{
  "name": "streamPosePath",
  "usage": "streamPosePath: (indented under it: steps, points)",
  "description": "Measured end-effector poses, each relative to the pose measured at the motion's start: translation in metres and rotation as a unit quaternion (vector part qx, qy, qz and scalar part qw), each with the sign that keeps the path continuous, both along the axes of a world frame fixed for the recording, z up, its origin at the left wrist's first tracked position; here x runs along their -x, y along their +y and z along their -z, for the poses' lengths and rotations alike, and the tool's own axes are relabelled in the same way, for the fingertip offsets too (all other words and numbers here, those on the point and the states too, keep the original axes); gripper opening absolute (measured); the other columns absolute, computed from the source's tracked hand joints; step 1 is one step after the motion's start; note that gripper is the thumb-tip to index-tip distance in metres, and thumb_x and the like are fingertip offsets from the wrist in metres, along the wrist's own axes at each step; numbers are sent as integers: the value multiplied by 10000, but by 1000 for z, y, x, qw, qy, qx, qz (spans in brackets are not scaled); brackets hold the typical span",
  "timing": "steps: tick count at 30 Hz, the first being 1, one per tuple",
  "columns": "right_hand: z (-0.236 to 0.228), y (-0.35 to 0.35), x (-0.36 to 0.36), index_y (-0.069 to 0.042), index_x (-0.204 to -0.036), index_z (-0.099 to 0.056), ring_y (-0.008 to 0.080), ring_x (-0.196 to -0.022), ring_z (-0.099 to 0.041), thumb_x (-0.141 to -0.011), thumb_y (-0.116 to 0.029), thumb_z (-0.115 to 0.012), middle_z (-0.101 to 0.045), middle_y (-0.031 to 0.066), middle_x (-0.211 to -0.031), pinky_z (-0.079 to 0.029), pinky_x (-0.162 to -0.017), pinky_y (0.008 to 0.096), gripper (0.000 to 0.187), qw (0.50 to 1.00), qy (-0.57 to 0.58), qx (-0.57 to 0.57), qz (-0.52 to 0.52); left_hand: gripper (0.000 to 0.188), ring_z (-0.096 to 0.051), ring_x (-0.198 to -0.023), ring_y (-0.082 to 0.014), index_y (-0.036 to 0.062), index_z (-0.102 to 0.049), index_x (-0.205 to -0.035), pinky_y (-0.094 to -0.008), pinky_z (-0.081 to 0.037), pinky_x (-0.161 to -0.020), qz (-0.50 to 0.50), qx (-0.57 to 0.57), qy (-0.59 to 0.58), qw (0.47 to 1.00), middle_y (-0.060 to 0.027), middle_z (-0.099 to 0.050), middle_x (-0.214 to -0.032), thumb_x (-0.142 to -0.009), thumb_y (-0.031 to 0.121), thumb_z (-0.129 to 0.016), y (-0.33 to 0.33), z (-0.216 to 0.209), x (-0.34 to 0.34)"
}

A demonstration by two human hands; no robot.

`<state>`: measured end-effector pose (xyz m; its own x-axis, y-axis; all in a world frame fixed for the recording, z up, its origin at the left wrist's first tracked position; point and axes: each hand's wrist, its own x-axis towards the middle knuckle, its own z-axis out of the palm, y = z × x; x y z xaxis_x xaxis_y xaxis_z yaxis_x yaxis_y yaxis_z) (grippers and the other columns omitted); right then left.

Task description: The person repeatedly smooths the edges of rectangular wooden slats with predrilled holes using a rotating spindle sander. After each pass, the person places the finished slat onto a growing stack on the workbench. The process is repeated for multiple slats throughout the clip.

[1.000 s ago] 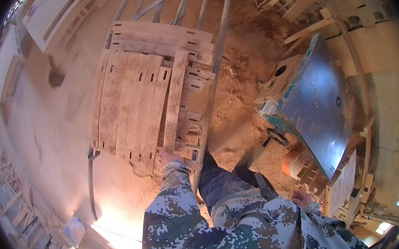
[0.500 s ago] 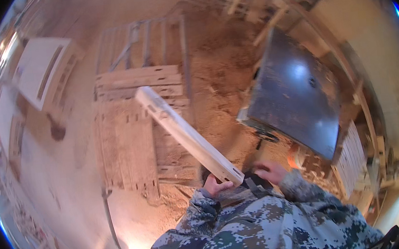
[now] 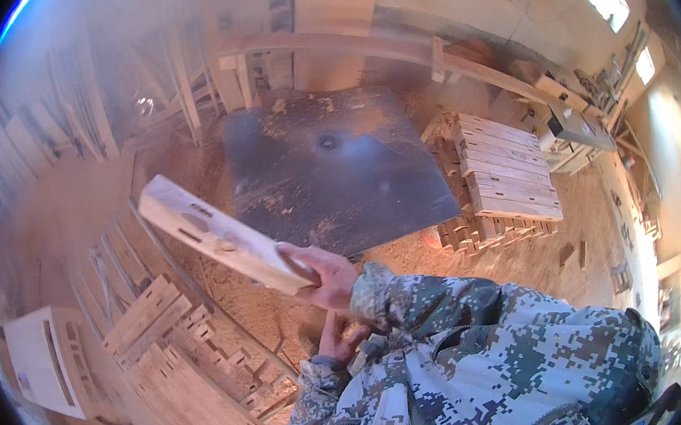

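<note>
A pale wooden beam (image 3: 215, 234), with small slots cut in its side, is gripped at its near end by my right hand (image 3: 328, 275). The beam slants up and leftward, its far end raised in the air left of a dark metal machine table (image 3: 297, 192). That table carries a small round fitting (image 3: 328, 141) and scattered sawdust. Close to my body, just below the right hand, my left hand (image 3: 339, 342) has its fingers apart and holds nothing I can see.
At the lower left, slotted boards (image 3: 190, 395) are stacked beside a metal frame (image 3: 120, 262). Another board stack (image 3: 508, 168) stands right of the machine table. A white box-shaped unit (image 3: 39, 364) is at far left. A long timber rail (image 3: 324, 42) runs behind the table.
My view has turned right, bringing the machine table ahead. The beam has passed from my left hand to my right hand, and the left hand has let go.
</note>
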<state>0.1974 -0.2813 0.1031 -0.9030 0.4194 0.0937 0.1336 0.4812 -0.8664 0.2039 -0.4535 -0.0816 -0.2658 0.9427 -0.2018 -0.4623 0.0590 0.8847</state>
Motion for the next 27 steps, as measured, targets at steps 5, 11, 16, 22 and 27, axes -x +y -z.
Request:
streamPosePath:
  steps: [5,11,16,22,27]
  points:
    - [31,129,-105,-226,-1578,-471,359,-1070,-630,-840,-233,-785,-631,182,-1115,-513,-956,447,803,976,-101,-185,55,739,-679,-1066,-231,-11,-309,-1576,-359,-587,-886,-111,170,89,975,-199,-658,-1280,-962,88,-709,-34,28,-17]
    - [61,215,-190,-292,-1578,-412,360,-1042,-596,-849,-221,-751,-593,180,-1094,-469,-939,497,807,905,-269,-328,5,697,-706,-1012,-222,-83,-363,-1527,-339,-592,-876,-109,259,176,943,-206,-705,-1199,-944,76,-710,-52,-2,-34]
    - [56,264,-222,-319,-1578,-428,356,-1046,-593,-862,-208,-734,-584,177,-1065,-459,-939,493,786,903,-281,-322,-49,624,-705,-962,-171,-99,-477,-1446,-303,-572,-851,-95,303,320,893,-149,-746,-1112,-928,134,-734,-69,-52,-55]
    - [44,402,-212,-320,-1470,-520,404,-1142,-659,-857,-160,-666,-672,216,-1145,-523,-951,530,650,843,-406,-240,259,678,-739,-911,-170,-166,-461,-1435,-325,-583,-873,-133,357,271,884,-172,-777,-1046,-938,199,-742,-102,-60,-85]
    - [54,403,-234,-325,-1521,-534,394,-1182,-576,-848,-214,-738,-609,199,-1195,-453,-1033,495,712,865,-292,-259,315,508,-689,-887,-122,-84,-564,-1314,-293,-566,-807,-175,353,186,900,-84,-760,-1039,-933,201,-745,-114,-51,-108]
